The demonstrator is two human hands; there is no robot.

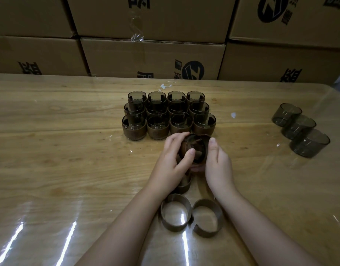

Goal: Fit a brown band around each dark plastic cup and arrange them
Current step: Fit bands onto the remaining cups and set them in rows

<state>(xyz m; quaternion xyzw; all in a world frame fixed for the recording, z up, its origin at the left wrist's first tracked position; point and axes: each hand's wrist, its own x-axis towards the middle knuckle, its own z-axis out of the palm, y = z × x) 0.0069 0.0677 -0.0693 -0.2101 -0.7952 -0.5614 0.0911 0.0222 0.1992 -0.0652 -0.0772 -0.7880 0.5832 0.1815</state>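
Both hands held one dark translucent plastic cup (195, 150) tilted just above the glossy wooden table (69, 150), its mouth turned towards the camera. The left hand (169, 162) had its fingers (177, 138) curled over the cup's far side, the thumb pressed on the near rim. The right hand (218, 166) gripped the opposite side, thumb lying up along the wall. A brown band (206, 138) seemed to sit round the cup's far end, though the hands hid most of it. Just behind stood a block of twelve banded cups (169, 120), three rows of four, packed together. Two loose brown rings (191, 215) lay touching between the forearms. Three bare dark cups (298, 127) sat in a touching row well to the right. Stacked cardboard boxes (151, 54) stood behind the table.
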